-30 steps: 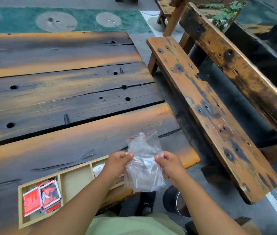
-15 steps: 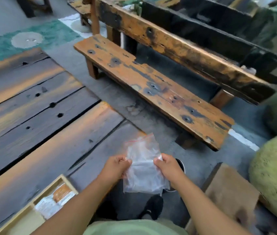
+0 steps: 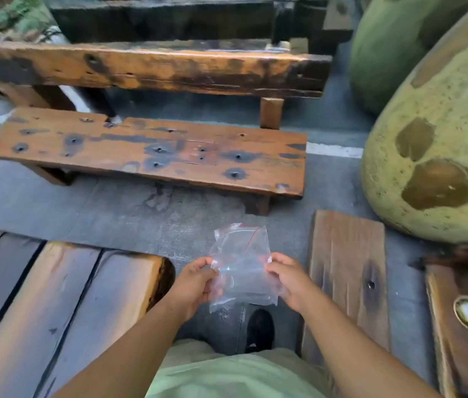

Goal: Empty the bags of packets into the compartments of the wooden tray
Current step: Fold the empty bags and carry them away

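1. The clear zip bag looks empty, so the step in hand appears to be disposing of it; the wooden tray is out of view.
2. Next calls for setting the bag aside and turning back.
3. Left hand and right hand pinch the bag's side edges, forearms extended, just right of the dark plank bench.

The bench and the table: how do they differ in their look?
The bench is one orange-brown plank dotted with dark-ringed holes, standing across the floor. The table is several planks with dark gaps between them, greyer, with orange streaks, beside the left hand. Both are old, weathered wood.
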The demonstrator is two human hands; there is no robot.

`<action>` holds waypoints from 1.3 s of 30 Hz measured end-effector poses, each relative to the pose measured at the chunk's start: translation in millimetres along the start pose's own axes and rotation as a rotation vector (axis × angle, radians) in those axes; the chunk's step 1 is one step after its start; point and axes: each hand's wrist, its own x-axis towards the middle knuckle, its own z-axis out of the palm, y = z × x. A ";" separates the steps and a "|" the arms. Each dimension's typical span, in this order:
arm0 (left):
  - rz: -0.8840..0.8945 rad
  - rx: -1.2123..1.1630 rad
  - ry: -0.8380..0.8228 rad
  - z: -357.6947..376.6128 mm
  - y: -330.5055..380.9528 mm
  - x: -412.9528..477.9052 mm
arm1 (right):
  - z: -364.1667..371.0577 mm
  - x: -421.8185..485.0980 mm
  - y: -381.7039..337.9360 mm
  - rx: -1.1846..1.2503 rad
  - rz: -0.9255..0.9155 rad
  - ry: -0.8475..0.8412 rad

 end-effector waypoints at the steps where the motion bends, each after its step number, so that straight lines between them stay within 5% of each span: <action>1: -0.018 -0.004 -0.015 5.7 2.3 6.6 | -6.5 2.6 3.0 0.065 0.020 -0.026; 9: -0.167 -0.350 -0.159 34.6 -1.9 70.9 | -22.5 41.0 27.2 0.552 0.096 -0.113; 15: -0.260 -0.373 -0.158 16.9 -18.6 140.1 | -15.9 90.4 39.3 0.684 0.197 0.042; 23: -0.320 0.116 -0.134 -8.2 -27.4 207.4 | -6.4 150.0 56.5 0.336 0.349 0.132; 31: -0.224 0.523 -0.111 6.5 -79.8 294.6 | -9.5 225.3 103.9 -0.004 0.372 0.003; 34: -0.267 0.659 -0.261 9.0 -102.8 324.6 | -15.6 253.7 126.8 -0.052 0.319 -0.081; 39: -0.233 0.573 -0.220 15.9 -145.3 361.4 | -25.0 300.0 167.6 -0.180 0.295 0.003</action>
